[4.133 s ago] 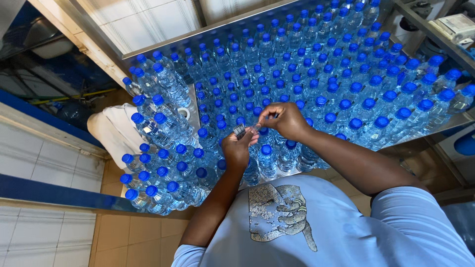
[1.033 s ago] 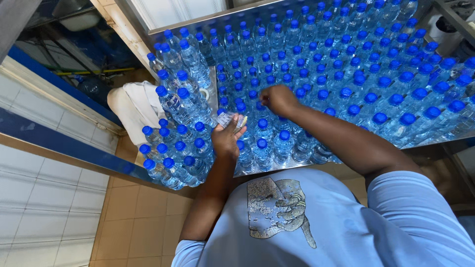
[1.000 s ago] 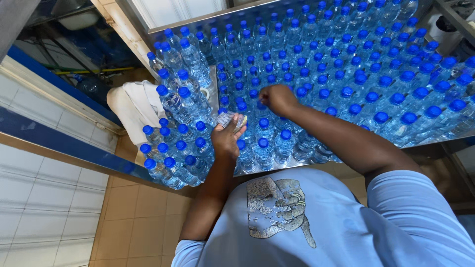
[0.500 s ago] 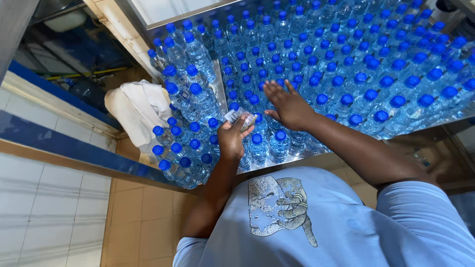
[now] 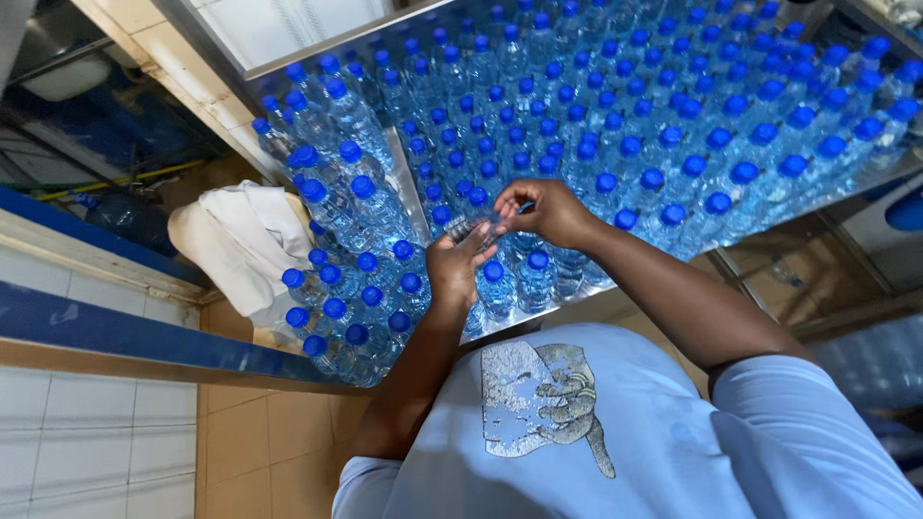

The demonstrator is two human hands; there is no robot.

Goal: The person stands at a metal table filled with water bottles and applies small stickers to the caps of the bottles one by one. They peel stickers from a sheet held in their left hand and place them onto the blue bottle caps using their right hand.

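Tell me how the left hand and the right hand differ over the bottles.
The left hand cups a small clear piece from below, fingers pointing away; the right hand pinches that piece from the far side, knuckles up. The left forearm is nearly upright in view, the right slants across. Both are bare, above blue-capped bottles.

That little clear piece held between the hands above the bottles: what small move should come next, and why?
Probably lower the clear piece onto a blue cap just below. The left hand and right hand both pinch it, right above the packed bottles.

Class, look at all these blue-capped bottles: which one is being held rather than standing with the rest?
The bottle lifted between the left hand and right hand, tilted above the upright standing bottles.
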